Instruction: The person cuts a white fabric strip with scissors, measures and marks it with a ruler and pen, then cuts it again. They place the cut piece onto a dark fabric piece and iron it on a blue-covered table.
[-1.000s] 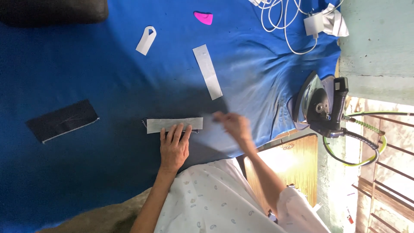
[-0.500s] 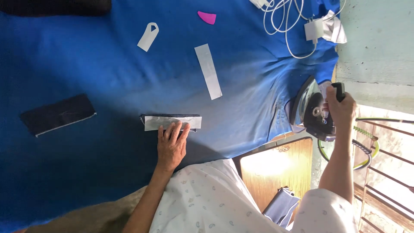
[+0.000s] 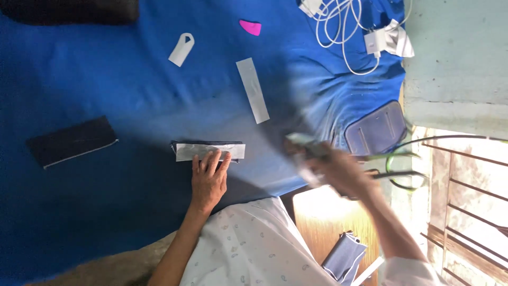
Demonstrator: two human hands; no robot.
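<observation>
From the head camera, the left hand [image 3: 209,180] lay flat, fingers spread, pressing a white strip [image 3: 210,151] on a dark cloth piece [image 3: 174,146] on the blue cover [image 3: 106,95]. The right hand [image 3: 338,172] was blurred, closed around an iron [image 3: 309,145] held just above the cover, right of the strip

a single head-worn camera looks steeply down from close above onto the blue cloth-covered table [image 3: 106,85]. the person's own arms enter from the lower edge. no second view shares the scene.
</observation>
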